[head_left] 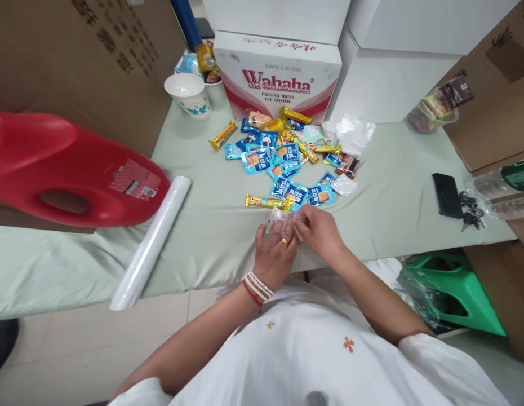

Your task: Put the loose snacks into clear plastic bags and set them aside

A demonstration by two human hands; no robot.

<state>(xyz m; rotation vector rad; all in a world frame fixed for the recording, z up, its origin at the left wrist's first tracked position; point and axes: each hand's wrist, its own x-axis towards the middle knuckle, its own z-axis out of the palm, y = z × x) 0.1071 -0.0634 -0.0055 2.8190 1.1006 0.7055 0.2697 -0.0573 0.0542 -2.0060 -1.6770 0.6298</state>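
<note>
A small clear plastic bag lies at the front of the snack pile, between my hands. My left hand, with a ring and bracelets, presses its curled fingers on the bag. At its right end my right hand pinches the plastic between thumb and fingers. Just beyond is a yellow snack stick. Several blue snack packets lie close to my fingertips, with more behind them. A crumpled clear bag rests right of these packets. Whatever the small bag holds is hidden by my fingers.
Behind the snacks stands a Wahaha carton. Paper cups are at the back left. On the left are a red jug and a white plastic roll. To the right lie a phone, keys and bottles.
</note>
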